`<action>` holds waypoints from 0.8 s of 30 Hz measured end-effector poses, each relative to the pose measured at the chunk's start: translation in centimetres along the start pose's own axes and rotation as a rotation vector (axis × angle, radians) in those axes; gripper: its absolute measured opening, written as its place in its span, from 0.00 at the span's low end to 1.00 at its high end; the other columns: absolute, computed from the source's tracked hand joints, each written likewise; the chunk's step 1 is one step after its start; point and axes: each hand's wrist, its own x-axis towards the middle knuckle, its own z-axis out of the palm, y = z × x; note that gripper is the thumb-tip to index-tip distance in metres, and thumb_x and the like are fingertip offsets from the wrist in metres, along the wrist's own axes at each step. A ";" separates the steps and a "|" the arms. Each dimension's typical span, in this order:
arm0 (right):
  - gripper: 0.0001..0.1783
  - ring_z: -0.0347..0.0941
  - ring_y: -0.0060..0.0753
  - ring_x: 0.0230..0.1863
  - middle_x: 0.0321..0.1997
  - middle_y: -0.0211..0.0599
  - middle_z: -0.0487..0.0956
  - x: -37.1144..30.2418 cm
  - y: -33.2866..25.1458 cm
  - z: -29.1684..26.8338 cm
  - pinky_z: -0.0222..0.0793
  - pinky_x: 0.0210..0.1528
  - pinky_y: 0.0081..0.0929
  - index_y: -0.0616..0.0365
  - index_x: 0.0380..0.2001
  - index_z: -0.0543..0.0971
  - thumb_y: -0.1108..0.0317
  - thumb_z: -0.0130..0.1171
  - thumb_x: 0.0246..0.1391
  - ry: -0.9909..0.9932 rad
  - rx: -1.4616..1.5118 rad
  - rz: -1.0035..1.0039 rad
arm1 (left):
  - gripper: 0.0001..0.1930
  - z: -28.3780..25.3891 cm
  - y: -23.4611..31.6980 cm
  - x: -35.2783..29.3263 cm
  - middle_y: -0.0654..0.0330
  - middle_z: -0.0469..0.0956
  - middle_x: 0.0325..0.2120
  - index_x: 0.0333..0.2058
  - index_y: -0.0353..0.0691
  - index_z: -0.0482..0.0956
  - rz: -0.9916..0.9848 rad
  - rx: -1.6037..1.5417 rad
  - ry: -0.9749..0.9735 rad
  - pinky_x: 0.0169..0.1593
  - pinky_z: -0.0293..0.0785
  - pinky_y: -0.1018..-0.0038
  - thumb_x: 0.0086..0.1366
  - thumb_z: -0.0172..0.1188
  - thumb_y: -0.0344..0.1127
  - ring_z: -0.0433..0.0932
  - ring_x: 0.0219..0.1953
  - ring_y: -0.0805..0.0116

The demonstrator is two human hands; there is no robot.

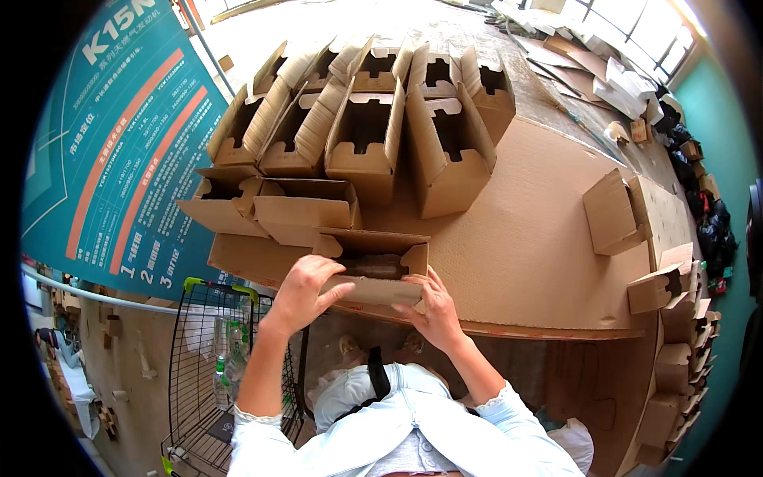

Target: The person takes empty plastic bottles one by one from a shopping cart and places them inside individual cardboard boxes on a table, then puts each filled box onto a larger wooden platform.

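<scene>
An open cardboard box (369, 288) stands at the near edge of the cardboard-covered table, its front flap toward me. Inside lies something brownish that I cannot make out. My left hand (304, 292) is at the box's left end, thumb and fingers apart, the fingertips near its rim. At the right end, my right hand (433, 308) grips the flap between fingers and thumb. Just behind stand two more open boxes, a wide one (306, 211) and another (222, 203) to its left.
Rows of open boxes (362, 151) fill the table's far left. More boxes (612, 211) stand at the right edge and along the right side (675, 366). A black wire cart (199, 358) holding plastic bottles (230, 350) is at my left, below a teal banner (119, 151).
</scene>
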 end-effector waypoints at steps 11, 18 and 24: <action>0.43 0.60 0.51 0.65 0.63 0.46 0.66 6.3 -0.3 -3.5 0.61 0.65 0.44 0.58 0.62 0.66 0.62 0.72 0.43 0.126 -0.324 -0.120 | 0.44 5.5 -1.5 0.0 0.50 0.59 0.67 0.66 0.39 0.59 -0.218 -0.160 0.555 0.68 0.58 0.60 0.55 0.71 0.44 0.59 0.68 0.50; 0.51 0.46 0.61 0.73 0.72 0.48 0.57 3.3 -0.5 -2.3 0.51 0.71 0.51 0.57 0.67 0.61 0.52 0.72 0.42 -0.390 -0.404 -0.101 | 0.46 7.4 -4.0 -2.0 0.45 0.60 0.66 0.68 0.45 0.56 -0.250 -0.310 0.218 0.68 0.57 0.59 0.55 0.71 0.45 0.59 0.68 0.46; 0.60 0.44 0.66 0.73 0.74 0.54 0.48 3.7 0.6 -0.9 0.51 0.71 0.54 0.48 0.70 0.55 0.60 0.77 0.33 -0.400 -0.496 -0.070 | 0.51 4.2 -3.2 -1.8 0.42 0.64 0.62 0.70 0.51 0.52 -0.230 -0.325 0.014 0.63 0.67 0.57 0.50 0.74 0.40 0.65 0.62 0.40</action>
